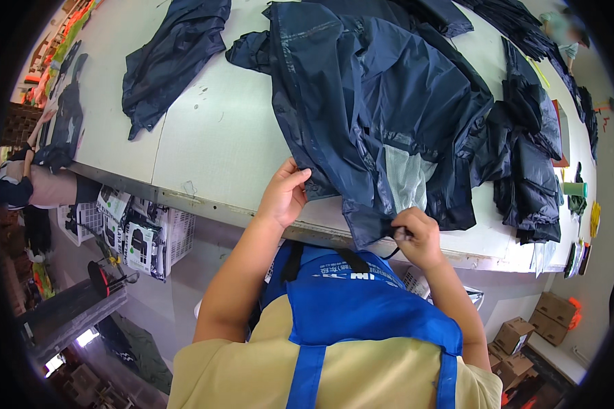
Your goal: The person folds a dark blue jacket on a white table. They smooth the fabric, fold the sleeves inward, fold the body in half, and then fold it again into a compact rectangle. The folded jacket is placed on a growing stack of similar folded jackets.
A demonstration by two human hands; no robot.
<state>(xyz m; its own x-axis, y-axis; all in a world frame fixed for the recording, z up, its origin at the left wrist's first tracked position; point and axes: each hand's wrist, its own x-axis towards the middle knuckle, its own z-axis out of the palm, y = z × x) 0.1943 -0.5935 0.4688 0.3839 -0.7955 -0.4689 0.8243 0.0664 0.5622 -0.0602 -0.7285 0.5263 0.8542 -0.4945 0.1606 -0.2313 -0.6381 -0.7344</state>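
Head view shows me a dark jacket (368,88) spread on the desk (205,129), its bulk beyond both hands and its long axis running roughly away from the near edge. I have the left hand (284,193) pinching the jacket's left edge between thumb and fingers, while the right hand (417,236) is closed on the gathered hem corner, lower and to the right. Just above that right hand lies the pale mesh lining (405,178), so the right is nearer to it than the left.
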